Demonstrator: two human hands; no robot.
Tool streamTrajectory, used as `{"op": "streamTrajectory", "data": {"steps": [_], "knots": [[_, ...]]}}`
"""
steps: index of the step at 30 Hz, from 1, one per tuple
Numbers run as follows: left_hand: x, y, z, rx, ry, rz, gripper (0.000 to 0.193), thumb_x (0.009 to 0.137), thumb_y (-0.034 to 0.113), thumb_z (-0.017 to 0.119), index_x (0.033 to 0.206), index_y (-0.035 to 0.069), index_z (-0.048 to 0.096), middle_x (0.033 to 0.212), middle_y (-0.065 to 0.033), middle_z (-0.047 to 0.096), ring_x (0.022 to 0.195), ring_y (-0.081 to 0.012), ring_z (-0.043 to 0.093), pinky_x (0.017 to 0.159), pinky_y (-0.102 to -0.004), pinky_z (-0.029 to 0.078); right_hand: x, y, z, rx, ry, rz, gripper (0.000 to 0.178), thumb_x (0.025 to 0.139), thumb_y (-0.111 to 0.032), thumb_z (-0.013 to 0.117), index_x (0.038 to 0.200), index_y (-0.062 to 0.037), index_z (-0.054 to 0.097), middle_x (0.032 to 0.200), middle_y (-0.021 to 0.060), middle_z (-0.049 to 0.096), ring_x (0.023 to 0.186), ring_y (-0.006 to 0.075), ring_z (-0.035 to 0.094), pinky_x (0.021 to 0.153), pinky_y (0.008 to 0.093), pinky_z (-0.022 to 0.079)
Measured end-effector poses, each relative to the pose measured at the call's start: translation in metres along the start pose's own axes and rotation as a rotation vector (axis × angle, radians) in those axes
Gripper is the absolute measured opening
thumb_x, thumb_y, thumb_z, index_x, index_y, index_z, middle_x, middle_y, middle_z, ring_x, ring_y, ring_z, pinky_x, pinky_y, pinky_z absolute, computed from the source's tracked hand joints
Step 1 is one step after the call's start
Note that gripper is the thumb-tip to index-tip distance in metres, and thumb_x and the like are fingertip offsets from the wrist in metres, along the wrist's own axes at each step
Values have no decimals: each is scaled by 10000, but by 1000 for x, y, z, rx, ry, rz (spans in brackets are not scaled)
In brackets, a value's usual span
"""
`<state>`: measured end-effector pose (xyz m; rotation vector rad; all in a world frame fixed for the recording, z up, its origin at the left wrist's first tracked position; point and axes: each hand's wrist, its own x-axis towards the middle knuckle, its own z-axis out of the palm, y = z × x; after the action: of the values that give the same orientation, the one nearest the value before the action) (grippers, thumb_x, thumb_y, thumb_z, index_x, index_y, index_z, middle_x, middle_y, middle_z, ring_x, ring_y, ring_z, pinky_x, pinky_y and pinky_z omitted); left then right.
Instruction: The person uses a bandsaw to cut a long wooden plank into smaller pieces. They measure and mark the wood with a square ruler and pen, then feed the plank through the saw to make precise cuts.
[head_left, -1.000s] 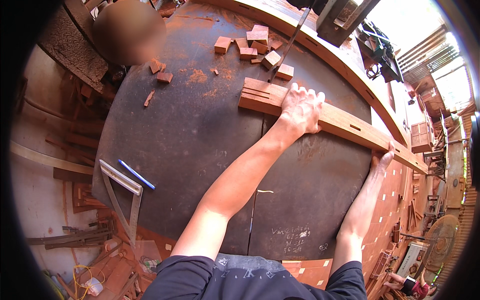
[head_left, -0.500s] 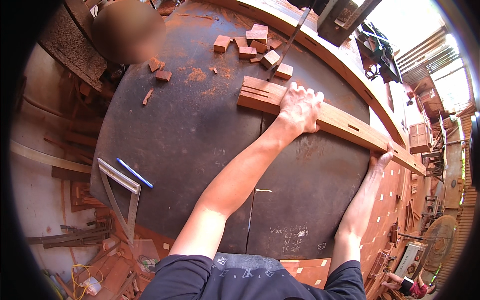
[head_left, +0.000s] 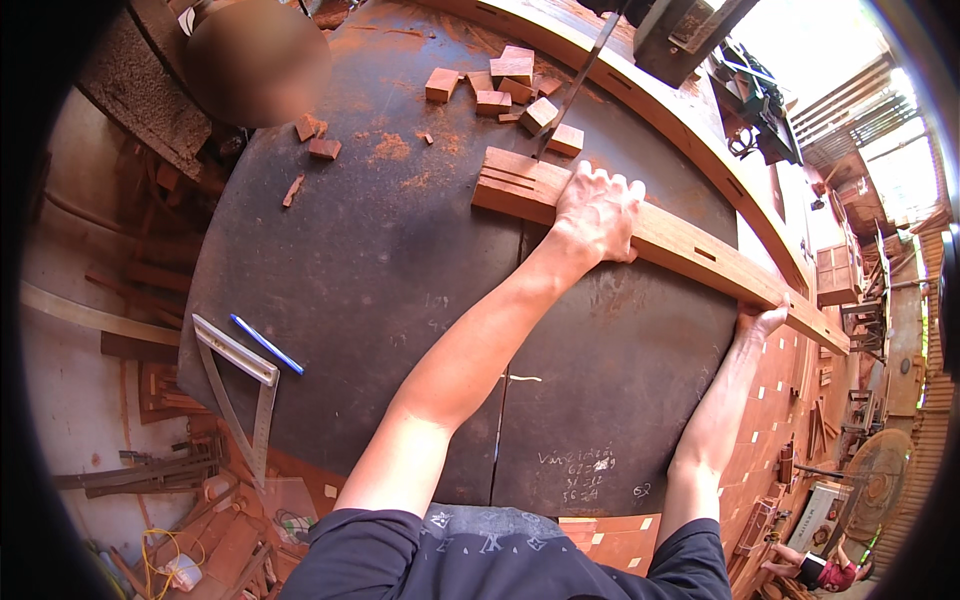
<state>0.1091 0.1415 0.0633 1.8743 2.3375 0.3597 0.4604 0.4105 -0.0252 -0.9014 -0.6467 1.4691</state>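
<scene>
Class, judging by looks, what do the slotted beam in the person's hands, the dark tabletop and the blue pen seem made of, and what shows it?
Slotted beam: wood, apparently unpainted; reddish-brown with crisply cut slots.
Tabletop: probably metal, dark and fairly dull with a faint sheen, though coated board is possible.
Pen: likely plastic; slim, smooth-looking, bright blue.

From my station I see a long, straight, squared mortised wooden beam (head_left: 680, 239), reddish brown, with a pale, smooth upper face. It lies slantwise across the dark tabletop (head_left: 400, 270), its right end lower in my view and jutting past the edge. Two narrow parallel slots run lengthwise near its left end; another short dark mortise sits farther along. Its far side meets the thin saw blade (head_left: 575, 95); I can't tell whether they touch.
</scene>
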Motion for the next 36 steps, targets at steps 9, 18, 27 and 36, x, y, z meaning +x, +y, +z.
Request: {"op": "streamTrajectory", "data": {"steps": [9, 18, 27, 36], "knots": [[0, 1, 0, 11, 11, 12, 760, 763, 586, 879, 1308, 115, 637, 1222, -114, 726, 1186, -285, 688, 1051, -431, 471, -2, -3, 0, -23, 54, -15, 700, 985, -535, 464, 1516, -82, 515, 1463, 167, 620, 1307, 371, 632, 1032, 620, 555], [-1, 0, 2, 12, 18, 12, 739, 765, 585, 878, 1288, 123, 638, 1207, -110, 728, 1167, -281, 692, 1042, -430, 472, -6, -2, 5, -21, 65, -18, 658, 957, -487, 441, 1470, -85, 536, 1460, 169, 585, 1342, 355, 579, 1084, 596, 499], [0, -2, 3, -5, 36, 24, 724, 774, 576, 873, 1281, 116, 637, 1202, -114, 729, 1170, -287, 691, 1041, -434, 467, -9, -2, 3, -36, 21, -20, 730, 948, -515, 465, 1521, -65, 510, 1470, 174, 607, 1319, 366, 618, 1056, 607, 540], [2, -1, 2, -24, 36, 36, 740, 766, 580, 876, 1290, 113, 639, 1208, -121, 727, 1184, -290, 688, 1051, -438, 463, -2, -6, -5, -6, 25, 1, 655, 974, -518, 459, 1465, -93, 540, 1419, 155, 624, 1300, 344, 619, 1029, 593, 546]]}}
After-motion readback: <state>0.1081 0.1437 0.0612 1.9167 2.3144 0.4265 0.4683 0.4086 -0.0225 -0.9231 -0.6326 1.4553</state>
